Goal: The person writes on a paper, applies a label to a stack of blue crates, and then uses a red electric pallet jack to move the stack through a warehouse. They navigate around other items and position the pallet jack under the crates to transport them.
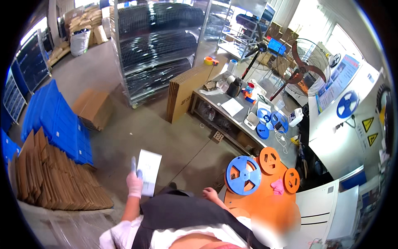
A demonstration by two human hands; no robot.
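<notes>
Fingers (139, 174) of the left hand (134, 185) are clamped on a white paper (151, 169) above the floor (182, 139); the right hand (210, 194) hangs near a blue reel (243, 174); whether its fingers touch, I cannot tell.

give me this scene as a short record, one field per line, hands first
left hand: gloved, holding a white sheet
right hand: fingers partly curled, nothing visibly held
nearest right hand: blue reel
beyond blue reel: two orange reels, pink cloth
far left: stacked flat cardboard, blue plastic stack
ahead: metal rack with dark wrapped coils
</notes>
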